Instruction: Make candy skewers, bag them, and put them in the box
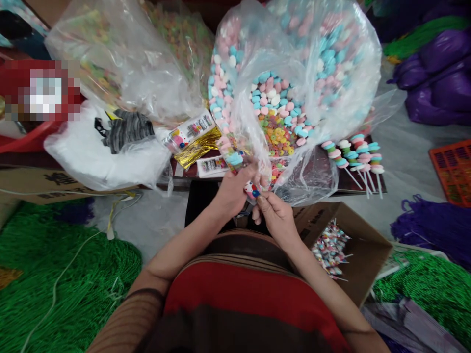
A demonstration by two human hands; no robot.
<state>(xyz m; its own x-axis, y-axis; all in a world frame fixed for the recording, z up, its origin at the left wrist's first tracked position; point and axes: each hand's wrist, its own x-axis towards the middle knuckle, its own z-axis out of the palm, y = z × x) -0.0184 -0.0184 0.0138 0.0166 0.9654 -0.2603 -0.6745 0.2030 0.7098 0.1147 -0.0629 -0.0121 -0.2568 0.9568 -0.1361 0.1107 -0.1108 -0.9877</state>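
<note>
Reference object: a large clear plastic bag (351, 110), its thin film crinkled and shiny, bulging with smooth, rounded candies (272, 95) in pink, blue and white; ring-shaped gummies (277, 135), translucent orange, yellow and green, lie at the near side of its mouth. Directly in front of the bag, the left hand (235, 189) grasps a glossy candy wrapper (252, 190), white with coloured spots; the right hand (275, 213) pinches the wrapper's lower end between thumb and fingers. A pink-and-blue candy stack (233, 158) shows just above the left hand; cannot tell whether it sits inside the same wrapper. Left of the bag: thin metallic gold strips (198, 148), bundled, beside flat printed sleeves (191, 128); farther left, grey striped fabric (130, 130), soft and rumpled, on a white plastic bag (106, 162). Right of the bag: candy skewers (376, 158), rounded pieces threaded on straight white sticks. Nearer than the bag, to its right: an open brown cardboard box (368, 264), flat-walled, containing film-wrapped candy sticks (333, 247).
</note>
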